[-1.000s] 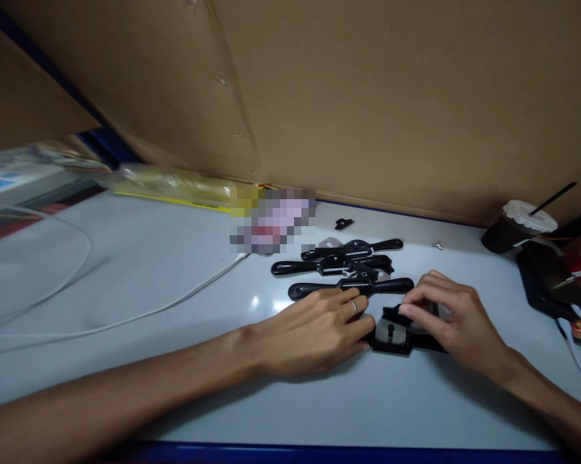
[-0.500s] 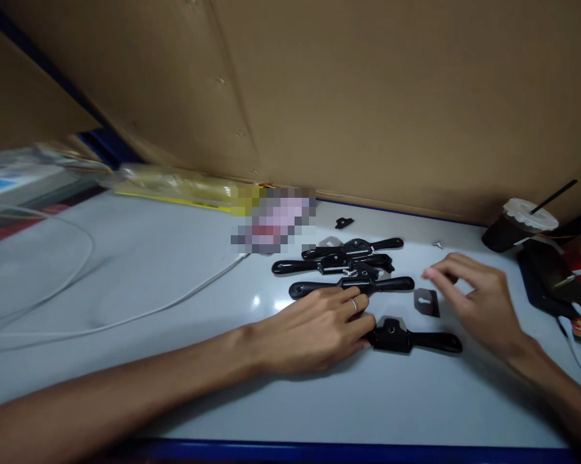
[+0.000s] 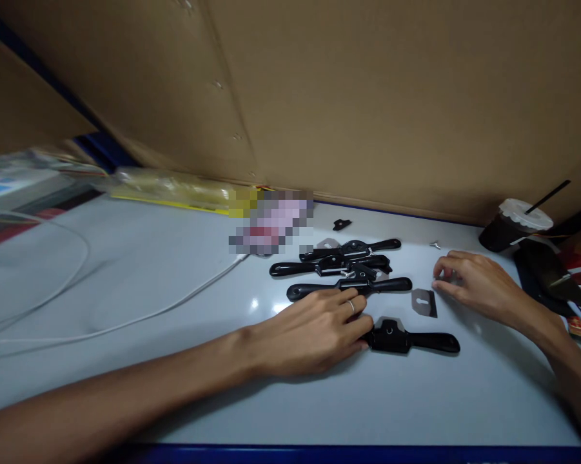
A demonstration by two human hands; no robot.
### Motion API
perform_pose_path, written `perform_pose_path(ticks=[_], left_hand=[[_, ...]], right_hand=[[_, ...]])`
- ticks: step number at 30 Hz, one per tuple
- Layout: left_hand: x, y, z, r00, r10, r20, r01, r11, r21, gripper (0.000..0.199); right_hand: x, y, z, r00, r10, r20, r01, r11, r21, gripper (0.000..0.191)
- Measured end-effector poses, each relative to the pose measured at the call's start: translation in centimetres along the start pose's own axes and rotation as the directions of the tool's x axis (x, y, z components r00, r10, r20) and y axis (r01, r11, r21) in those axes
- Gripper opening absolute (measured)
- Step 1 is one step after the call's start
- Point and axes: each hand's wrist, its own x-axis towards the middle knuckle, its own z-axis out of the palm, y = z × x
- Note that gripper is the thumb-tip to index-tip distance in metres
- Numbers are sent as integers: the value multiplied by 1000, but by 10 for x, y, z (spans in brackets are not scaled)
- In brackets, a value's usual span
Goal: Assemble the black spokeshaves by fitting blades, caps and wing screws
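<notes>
spokeshave (image 3: 390, 340) sits clamped in left hand (image 3: 316, 332); right hand (image 3: 478, 283), grip impossible to tell, is near loose blade (image 3: 424, 310).

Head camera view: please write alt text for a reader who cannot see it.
The left hand holds a black tool on a pale table; the right hand is near a loose metal plate. Behind lie three similar tools and, at right, a lidded drink.

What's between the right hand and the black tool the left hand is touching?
A grey metal plate with a keyhole-shaped hole lies on the table between the right hand and that black tool, in the head view.
</notes>
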Motion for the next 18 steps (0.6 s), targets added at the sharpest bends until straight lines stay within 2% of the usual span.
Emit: perform_pose_path(ticks=[3,6,9,11,14,18], left_hand=[[0,0,-1,1000,5,-15,-5,1000,6,14],[0,-1,-2,999,35,-39,-34,999,26,16],[1,-1,-1,995,79,-59,-76,996,53,19],[1,-1,-1,993,95,-73,-90,994,67,20],[1,-1,0,991,101,-91,-94,992,83,20],[1,-1,1,991,95,-95,-87,992,89,19]], right_hand=[[0,-3,1,1000,-7,11,7,1000,7,14],[1,-9,-2,998,5,-57,4,987,161,15],[-2,-26,-5,993,36,-109,20,880,475,18],[-6,-42,-4,997,3,-72,44,765,642,20],[-12,-65,4,996,-69,-52,85,656,750,14],[-17,-81,16,992,-85,-93,126,624,771,12]])
